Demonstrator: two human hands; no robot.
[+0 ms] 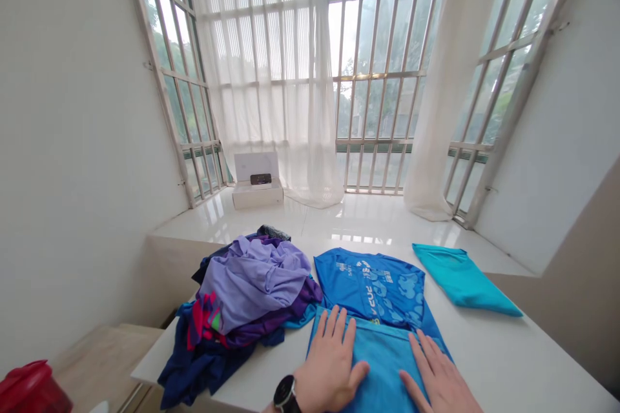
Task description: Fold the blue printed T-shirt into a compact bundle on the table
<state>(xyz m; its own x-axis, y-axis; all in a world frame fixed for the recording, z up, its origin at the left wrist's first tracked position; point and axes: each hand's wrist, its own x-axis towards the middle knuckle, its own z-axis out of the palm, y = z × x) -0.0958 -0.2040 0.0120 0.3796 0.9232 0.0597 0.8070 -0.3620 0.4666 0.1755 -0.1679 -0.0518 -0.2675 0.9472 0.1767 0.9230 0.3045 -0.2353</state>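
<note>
A blue shirt [371, 281] with white print lies on the white table, its lower part folded up into a lighter blue layer. My left hand [332, 361], with a dark watch at the wrist, rests palm down on the left of that folded layer, fingers spread. On its right side my right hand [436, 374] lies flat, thumb apart from the fingers. Left of the shirt is a loose heap of clothes, with a lavender garment [256, 277] on top and purple, navy and red ones below. A folded turquoise garment [465, 277] lies to the right.
An open white box [258, 197] with a dark device [260, 179] stands on the window sill. Behind are barred windows and white curtains [310, 110]. At the lower left is a red container [33, 387] beside a beige surface. The table's right edge runs down to the right.
</note>
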